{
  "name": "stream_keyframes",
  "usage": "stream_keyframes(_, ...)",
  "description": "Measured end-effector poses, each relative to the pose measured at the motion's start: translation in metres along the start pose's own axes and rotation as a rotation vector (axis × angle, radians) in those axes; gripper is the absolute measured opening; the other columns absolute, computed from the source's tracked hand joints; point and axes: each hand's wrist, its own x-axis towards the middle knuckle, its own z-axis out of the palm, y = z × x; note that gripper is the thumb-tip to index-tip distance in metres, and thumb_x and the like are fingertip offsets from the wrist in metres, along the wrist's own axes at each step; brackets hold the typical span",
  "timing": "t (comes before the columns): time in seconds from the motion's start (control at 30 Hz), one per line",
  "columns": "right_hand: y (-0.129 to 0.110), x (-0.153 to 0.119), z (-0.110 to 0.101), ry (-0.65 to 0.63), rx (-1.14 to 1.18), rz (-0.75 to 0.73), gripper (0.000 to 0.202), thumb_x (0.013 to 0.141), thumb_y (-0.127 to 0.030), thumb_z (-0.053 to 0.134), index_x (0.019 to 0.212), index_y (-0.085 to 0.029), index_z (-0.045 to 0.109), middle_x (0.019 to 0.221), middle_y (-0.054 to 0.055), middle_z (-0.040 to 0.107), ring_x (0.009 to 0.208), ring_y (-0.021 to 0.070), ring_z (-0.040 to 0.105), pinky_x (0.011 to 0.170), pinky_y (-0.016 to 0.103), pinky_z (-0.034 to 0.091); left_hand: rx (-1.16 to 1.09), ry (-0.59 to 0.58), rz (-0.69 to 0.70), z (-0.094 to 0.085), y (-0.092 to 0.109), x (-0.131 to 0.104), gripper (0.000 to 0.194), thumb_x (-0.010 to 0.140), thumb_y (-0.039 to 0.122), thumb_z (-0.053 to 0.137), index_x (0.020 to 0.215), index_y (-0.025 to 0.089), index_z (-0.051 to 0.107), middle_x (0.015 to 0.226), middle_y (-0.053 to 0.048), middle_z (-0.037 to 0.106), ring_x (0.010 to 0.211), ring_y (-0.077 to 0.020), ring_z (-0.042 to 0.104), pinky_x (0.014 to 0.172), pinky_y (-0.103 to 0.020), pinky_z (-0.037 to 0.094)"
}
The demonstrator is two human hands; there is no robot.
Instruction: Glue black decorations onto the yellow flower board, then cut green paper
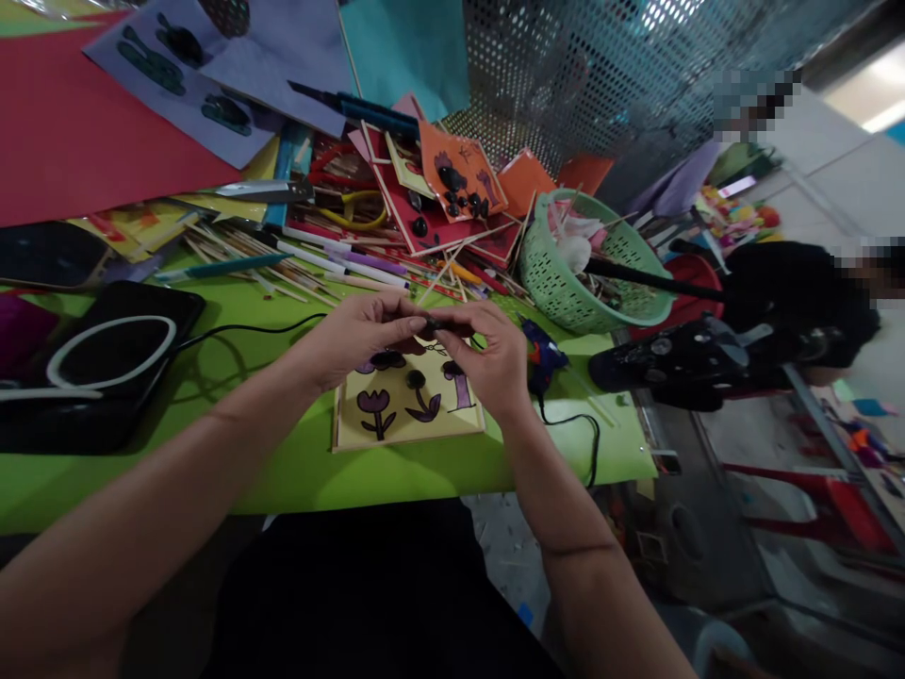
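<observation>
Above the yellow card, my left hand and my right hand meet with fingertips pinched together. Between them is a small dark piece, mostly hidden by the fingers, so its kind cannot be made out. Purple and dark flowers are drawn on the card, and a round dark piece sits on one of them. The card has a thin pale strip along its edges and lies on the green tabletop. A blue glue gun lies just right of my right hand.
Behind my hands are wooden sticks, markers, scissors and orange decorated cards. A green basket stands back right, near a person's dark sleeve. A black device with a cord lies left.
</observation>
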Motion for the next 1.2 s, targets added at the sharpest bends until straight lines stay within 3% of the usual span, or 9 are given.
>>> stream_keyframes(0.17, 0.000, -0.001, 0.000, 0.016, 0.004, 0.073, 0.002, 0.087, -0.025, 0.074, 0.089, -0.023, 0.073, 0.087, 0.002, 0.069, 0.079, 0.0159, 0.061, 0.074, 0.032, 0.052, 0.035, 0.028, -0.048, -0.001, -0.001, 0.001, 0.033, 0.071, 0.046, 0.085, 0.077, 0.018, 0.070, 0.073, -0.005, 0.073, 0.066, -0.0154, 0.067, 0.065, -0.029, 0.054)
stream_keyframes(0.3, 0.000, 0.000, 0.000, -0.001, 0.093, 0.184, 0.007, 0.083, -0.027, 0.077, 0.085, -0.022, 0.072, 0.084, 0.001, 0.068, 0.074, 0.0142, 0.060, 0.072, 0.031, 0.052, 0.086, 0.094, -0.029, -0.003, 0.005, 0.000, 0.033, 0.070, 0.042, 0.087, 0.070, 0.018, 0.064, 0.065, -0.004, 0.068, 0.059, -0.0156, 0.063, 0.059, -0.030, 0.049)
stream_keyframes(0.5, 0.012, 0.006, 0.000, -0.056, 0.644, 0.543, 0.022, 0.070, -0.037, 0.080, 0.083, -0.023, 0.068, 0.076, -0.001, 0.064, 0.064, 0.0119, 0.053, 0.060, 0.027, 0.047, 0.025, 0.188, 0.117, -0.012, 0.016, -0.002, 0.029, 0.078, 0.040, 0.080, 0.071, 0.018, 0.062, 0.066, -0.002, 0.064, 0.059, -0.0136, 0.060, 0.065, -0.032, 0.051)
stream_keyframes(0.6, 0.015, 0.009, 0.000, -0.050, 0.868, 0.633, 0.025, 0.065, -0.035, 0.080, 0.080, -0.023, 0.063, 0.074, -0.002, 0.060, 0.060, 0.0102, 0.046, 0.056, 0.026, 0.042, -0.021, 0.211, 0.141, -0.015, 0.017, -0.002, 0.029, 0.078, 0.040, 0.080, 0.072, 0.018, 0.062, 0.069, -0.001, 0.064, 0.060, -0.0123, 0.058, 0.065, -0.031, 0.051)
stream_keyframes(0.8, 0.013, 0.010, 0.003, -0.116, 0.968, 0.703, 0.027, 0.068, -0.032, 0.076, 0.083, -0.023, 0.055, 0.075, -0.001, 0.057, 0.058, 0.0105, 0.041, 0.055, 0.027, 0.042, 0.100, 0.177, 0.208, -0.009, 0.014, -0.002, 0.022, 0.086, 0.038, 0.072, 0.077, 0.019, 0.065, 0.073, -0.002, 0.065, 0.064, -0.0135, 0.059, 0.066, -0.030, 0.051)
stream_keyframes(0.87, 0.014, 0.009, 0.004, -0.136, 0.963, 0.698, 0.025, 0.071, -0.031, 0.073, 0.086, -0.023, 0.056, 0.077, 0.000, 0.057, 0.059, 0.0109, 0.043, 0.056, 0.026, 0.044, 0.168, 0.124, 0.254, -0.003, 0.012, -0.003, 0.018, 0.087, 0.037, 0.071, 0.091, 0.020, 0.069, 0.080, -0.003, 0.068, 0.071, -0.0150, 0.062, 0.068, -0.029, 0.052)
stream_keyframes(1.0, 0.019, 0.006, 0.010, -0.184, 0.893, 0.649, 0.019, 0.079, -0.031, 0.069, 0.089, -0.024, 0.056, 0.078, 0.000, 0.058, 0.063, 0.0123, 0.051, 0.056, 0.026, 0.047, 0.269, 0.057, 0.320, 0.006, 0.008, -0.008, 0.033, 0.085, 0.036, 0.073, 0.114, 0.020, 0.070, 0.094, -0.005, 0.073, 0.083, -0.0172, 0.067, 0.075, -0.029, 0.054)
stream_keyframes(1.2, 0.020, 0.003, 0.013, -0.258, 0.909, 0.658, 0.020, 0.079, -0.034, 0.072, 0.086, -0.022, 0.058, 0.077, 0.000, 0.059, 0.063, 0.0119, 0.053, 0.058, 0.026, 0.049, 0.434, 0.100, 0.405, 0.003, 0.003, -0.006, 0.017, 0.088, 0.029, 0.068, 0.098, 0.019, 0.077, 0.097, -0.005, 0.076, 0.085, -0.0175, 0.068, 0.078, -0.029, 0.054)
